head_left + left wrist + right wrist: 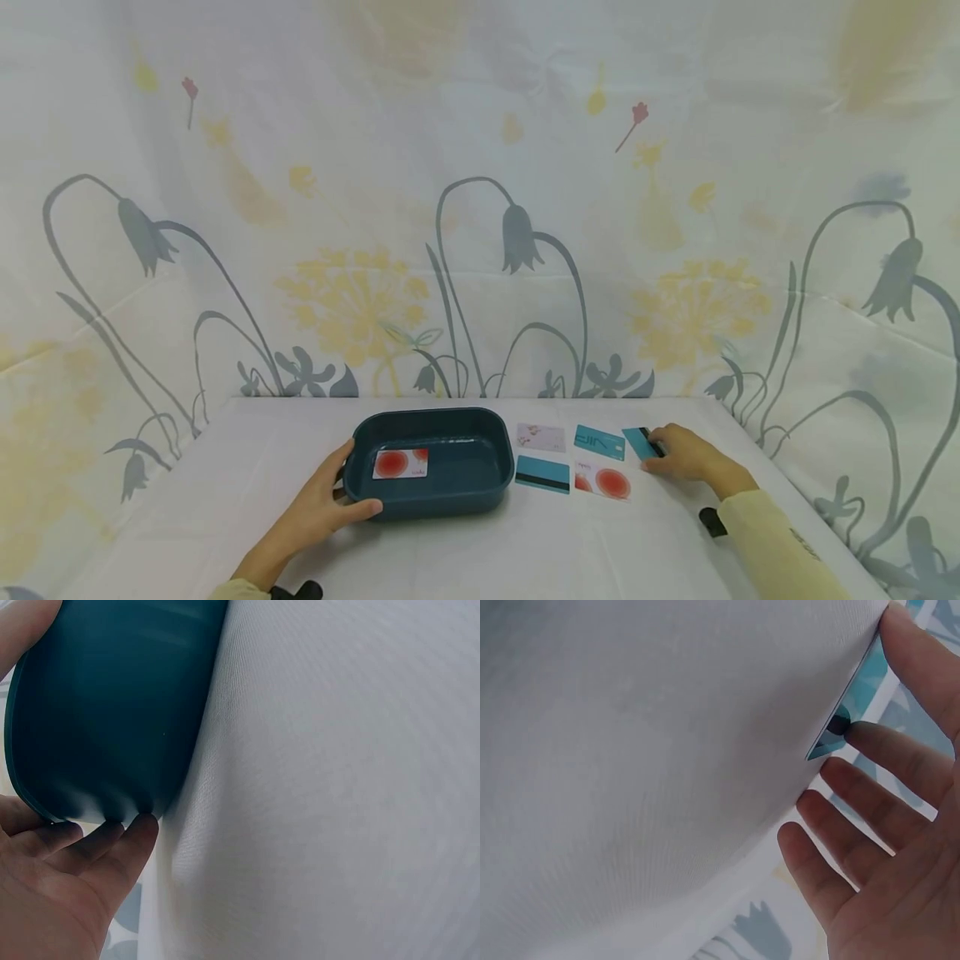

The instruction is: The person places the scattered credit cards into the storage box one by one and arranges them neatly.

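A dark teal rectangular dish (pixel 435 507) stands on the table. My left hand (pixel 324 498) grips its left end, the thumb along the near side and the fingers against the end wall. In the left wrist view the fingertips press on the dish wall (pixel 112 712). Inside it lies a white card with red circles (pixel 401 464). At the right, my right hand (pixel 686 454) holds a blue card with a black stripe (pixel 636 442) between thumb and index finger. In the right wrist view this blue card (pixel 866 679) shows at the table surface, the other fingers spread beside it.
Several cards lie between dish and right hand: a pale pink one (pixel 541 437), a blue one with lettering (pixel 600 442), a blue one with a black stripe (pixel 542 474) and a white one with red circles (pixel 603 481). A flower-patterned curtain (pixel 480 208) hangs behind the white-covered table (pixel 480 558).
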The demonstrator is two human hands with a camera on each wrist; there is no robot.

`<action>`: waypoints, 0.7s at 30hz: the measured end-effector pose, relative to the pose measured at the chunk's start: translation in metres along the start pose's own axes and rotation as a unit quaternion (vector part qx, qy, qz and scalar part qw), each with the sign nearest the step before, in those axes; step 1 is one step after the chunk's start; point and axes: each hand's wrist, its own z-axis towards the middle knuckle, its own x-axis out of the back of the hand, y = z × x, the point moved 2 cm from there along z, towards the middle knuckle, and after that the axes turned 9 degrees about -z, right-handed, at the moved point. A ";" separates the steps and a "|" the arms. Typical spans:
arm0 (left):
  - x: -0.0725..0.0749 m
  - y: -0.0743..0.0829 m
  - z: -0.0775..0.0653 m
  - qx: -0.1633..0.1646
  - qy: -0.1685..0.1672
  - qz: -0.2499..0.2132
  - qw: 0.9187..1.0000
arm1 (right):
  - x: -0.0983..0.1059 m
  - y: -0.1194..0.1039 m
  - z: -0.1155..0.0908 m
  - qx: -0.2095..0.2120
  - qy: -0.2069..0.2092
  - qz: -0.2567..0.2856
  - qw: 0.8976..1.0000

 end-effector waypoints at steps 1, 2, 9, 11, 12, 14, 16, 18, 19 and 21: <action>0.000 0.000 0.000 0.001 -0.001 0.000 1.000 | 0.000 0.001 -0.001 -0.002 -0.003 0.003 1.000; 0.000 -0.001 0.000 0.001 -0.001 0.000 1.000 | 0.000 0.002 -0.001 -0.003 -0.005 0.003 1.000; -0.001 -0.002 0.002 0.007 0.003 0.011 1.000 | 0.006 0.007 -0.003 0.008 -0.012 0.016 1.000; -0.001 -0.002 0.001 0.004 0.001 0.010 1.000 | 0.007 0.008 -0.002 0.000 -0.016 0.022 1.000; 0.000 -0.001 0.001 0.003 0.000 0.009 1.000 | 0.006 0.008 -0.001 -0.003 -0.017 0.024 1.000; 0.000 0.000 0.000 0.001 -0.001 0.006 1.000 | 0.005 0.009 0.003 -0.015 -0.019 0.025 0.999; 0.000 0.000 -0.001 0.000 -0.001 0.004 1.000 | 0.004 0.010 0.006 -0.022 -0.019 0.019 0.999; 0.000 0.000 -0.001 0.001 -0.002 0.001 1.000 | 0.004 0.011 0.008 -0.027 -0.019 0.012 0.999; 0.000 0.000 -0.001 0.001 -0.002 -0.001 1.000 | 0.003 0.012 0.009 -0.029 -0.020 0.009 0.999; 0.000 0.000 -0.001 0.001 -0.004 -0.002 1.000 | 0.003 0.014 0.009 -0.031 -0.020 0.005 0.999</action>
